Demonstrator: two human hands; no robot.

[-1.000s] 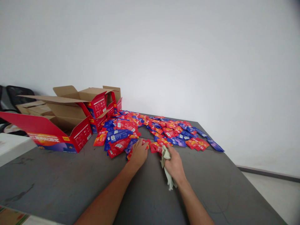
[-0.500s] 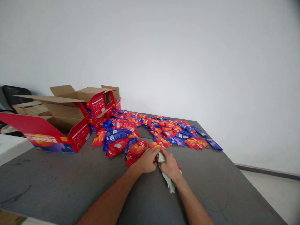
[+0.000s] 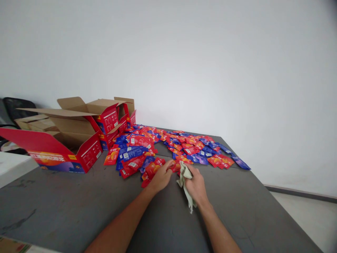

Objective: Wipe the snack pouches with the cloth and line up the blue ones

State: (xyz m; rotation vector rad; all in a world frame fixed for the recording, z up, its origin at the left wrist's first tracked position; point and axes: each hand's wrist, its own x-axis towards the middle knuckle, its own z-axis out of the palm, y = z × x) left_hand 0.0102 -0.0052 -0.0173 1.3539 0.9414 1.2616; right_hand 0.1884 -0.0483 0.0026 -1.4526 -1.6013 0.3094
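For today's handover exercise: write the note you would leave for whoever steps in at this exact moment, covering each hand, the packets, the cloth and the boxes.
Left hand: fingers resting on red packets at the near edge of the packet pile.
Right hand: closed on a pale green cloth, one end trailing onto the grey table.
Open red cartons stand at the far left; what they hold is hidden.
Done: nothing can be judged finished.
Left: red and blue packets lie mixed and spread across the table.

Red & blue packets (image 3: 168, 146), pale green cloth (image 3: 185, 175), grey table (image 3: 79, 203), red/brown boxes (image 3: 79, 140)
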